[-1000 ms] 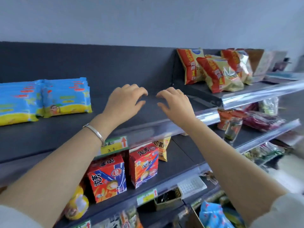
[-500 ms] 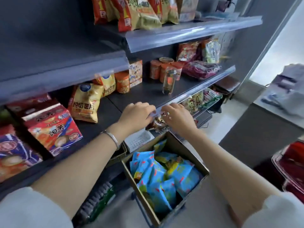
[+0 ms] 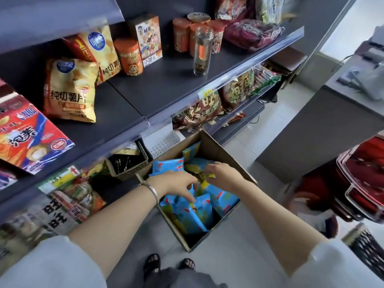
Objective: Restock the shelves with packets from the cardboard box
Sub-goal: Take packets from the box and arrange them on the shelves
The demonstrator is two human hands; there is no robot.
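Well, I saw both hands down inside the box [image 3: 223, 151], which sat open on the floor [image 3: 239, 260] just beside the foot of the shelves [image 3: 164, 88]. Blue packets [image 3: 187, 215] filled it, most standing on edge. The left hand [image 3: 178, 187] was at the near left of the pile, fingers [image 3: 185, 195] apart and touching the packet tops. The right hand [image 3: 225, 173], farther in, had its fingers curled onto a yellow-ended packet [image 3: 199, 175]. A bracelet [image 3: 151, 191] circled the left wrist.
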